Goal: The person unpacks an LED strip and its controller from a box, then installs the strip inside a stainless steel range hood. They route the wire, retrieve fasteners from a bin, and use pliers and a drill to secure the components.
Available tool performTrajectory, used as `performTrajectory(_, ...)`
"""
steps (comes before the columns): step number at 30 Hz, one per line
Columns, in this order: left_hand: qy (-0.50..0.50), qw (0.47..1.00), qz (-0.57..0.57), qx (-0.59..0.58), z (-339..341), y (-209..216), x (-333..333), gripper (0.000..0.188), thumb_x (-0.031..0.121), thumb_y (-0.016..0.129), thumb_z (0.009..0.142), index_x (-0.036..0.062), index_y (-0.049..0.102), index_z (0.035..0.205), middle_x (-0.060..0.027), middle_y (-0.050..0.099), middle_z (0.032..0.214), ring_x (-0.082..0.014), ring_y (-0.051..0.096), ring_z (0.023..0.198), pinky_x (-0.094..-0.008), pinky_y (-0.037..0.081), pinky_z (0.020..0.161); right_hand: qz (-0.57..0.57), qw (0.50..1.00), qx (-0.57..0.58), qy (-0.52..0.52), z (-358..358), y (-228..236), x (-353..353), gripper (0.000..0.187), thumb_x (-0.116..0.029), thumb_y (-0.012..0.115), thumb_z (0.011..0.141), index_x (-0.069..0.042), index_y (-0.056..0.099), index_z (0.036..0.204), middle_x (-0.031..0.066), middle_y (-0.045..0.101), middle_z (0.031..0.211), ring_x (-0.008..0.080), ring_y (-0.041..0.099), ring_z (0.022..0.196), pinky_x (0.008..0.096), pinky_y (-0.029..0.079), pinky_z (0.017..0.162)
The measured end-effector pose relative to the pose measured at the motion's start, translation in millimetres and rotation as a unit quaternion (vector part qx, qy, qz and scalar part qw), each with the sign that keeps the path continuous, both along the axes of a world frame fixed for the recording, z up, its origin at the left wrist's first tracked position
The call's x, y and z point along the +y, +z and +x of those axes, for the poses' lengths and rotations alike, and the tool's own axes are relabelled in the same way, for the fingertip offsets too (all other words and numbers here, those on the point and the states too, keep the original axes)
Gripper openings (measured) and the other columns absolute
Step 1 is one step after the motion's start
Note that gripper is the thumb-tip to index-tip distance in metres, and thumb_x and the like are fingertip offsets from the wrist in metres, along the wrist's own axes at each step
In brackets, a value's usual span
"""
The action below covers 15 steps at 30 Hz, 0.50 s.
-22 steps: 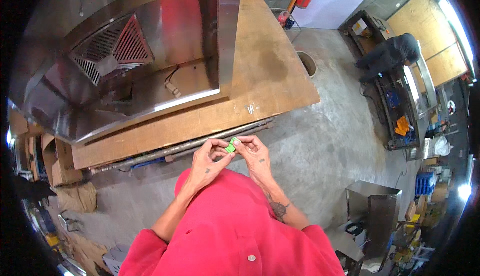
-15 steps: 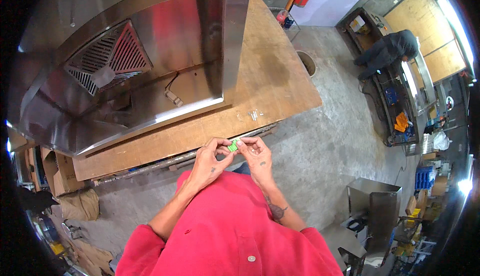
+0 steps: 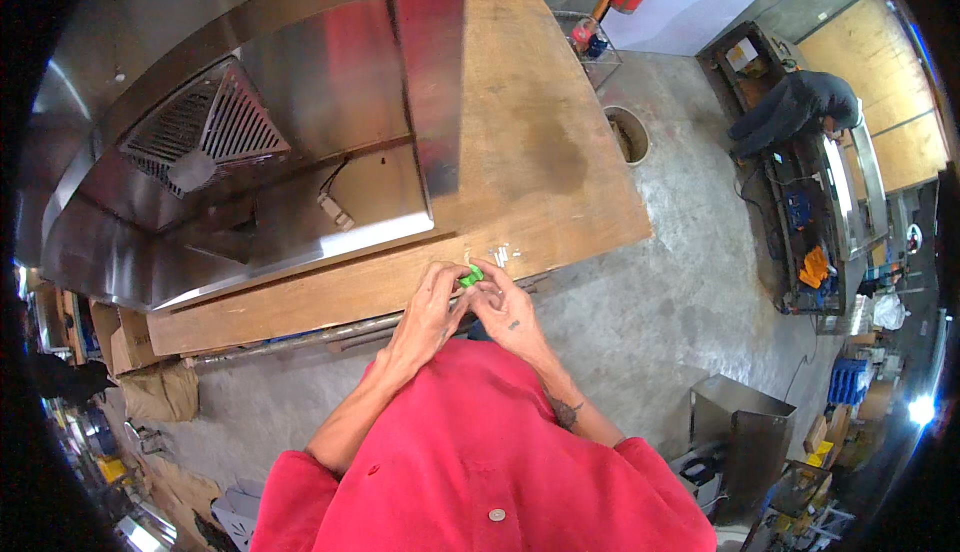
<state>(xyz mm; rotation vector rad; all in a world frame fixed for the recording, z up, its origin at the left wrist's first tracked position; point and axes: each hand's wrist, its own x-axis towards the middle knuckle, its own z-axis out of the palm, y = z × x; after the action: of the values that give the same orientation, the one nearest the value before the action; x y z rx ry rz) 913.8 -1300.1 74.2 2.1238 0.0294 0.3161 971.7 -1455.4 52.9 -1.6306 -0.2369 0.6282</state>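
A small bright green piece (image 3: 470,276) sits between my two hands, pinched by the fingertips of both; its exact kind is too small to make out. My left hand (image 3: 432,304) grips it from the left with thumb and fingers, and my right hand (image 3: 507,310) closes on it from the right. Just beyond my fingers, several small pale cylindrical pieces (image 3: 504,254) lie on the wooden tabletop (image 3: 540,152). To the left, a large stainless steel hood (image 3: 300,264) with a slotted pyramid-shaped grille (image 3: 215,132) rests on the same table. A small connector on a dark cable (image 3: 336,212) lies inside it.
A metal pipe (image 3: 300,350) runs under the table's near edge. At the right, a person (image 3: 800,110) bends over another workbench (image 3: 800,222). A bucket (image 3: 628,134) stands by the table's far right side. Bent sheet metal (image 3: 745,432) stands at the lower right.
Both hands have moved slightly farther over the table edge and turned the green piece between the fingers. My view has shifted a little. The person at the right bends lower.
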Motion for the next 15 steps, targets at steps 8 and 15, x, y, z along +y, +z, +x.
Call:
performTrajectory(8, -0.026, 0.991, -0.058, 0.116, 50.5, -11.4, -50.8, 0.053, 0.000, 0.067, 0.093, 0.0047, 0.043, 0.141, -0.0198, 0.049, 0.133, -0.0293, 0.066, 0.106, -0.0392, 0.057, 0.095, -0.186, 0.965, -0.186, -0.018, 104.8, -51.8, -62.0, 0.033, -0.019, 0.063, 0.099, 0.003, 0.055, 0.122, 0.0279, 0.067, 0.097, 0.0424, 0.067, 0.094, 0.0471, 0.053, 0.079)
performTrajectory(15, 0.097, 0.964, -0.021, 0.245, 16.3, -53.9, -56.3, 0.033, 0.009, 0.062, 0.098, 0.0017, 0.055, 0.129, -0.0214, 0.061, 0.123, -0.0353, 0.066, 0.102, -0.0428, 0.054, 0.088, -0.335, 0.891, -0.307, -0.002, 223.1, -175.8, -132.7, 0.034, -0.018, 0.065, 0.095, 0.005, 0.057, 0.118, 0.0324, 0.061, 0.108, 0.0506, 0.058, 0.100, 0.0557, 0.049, 0.087)
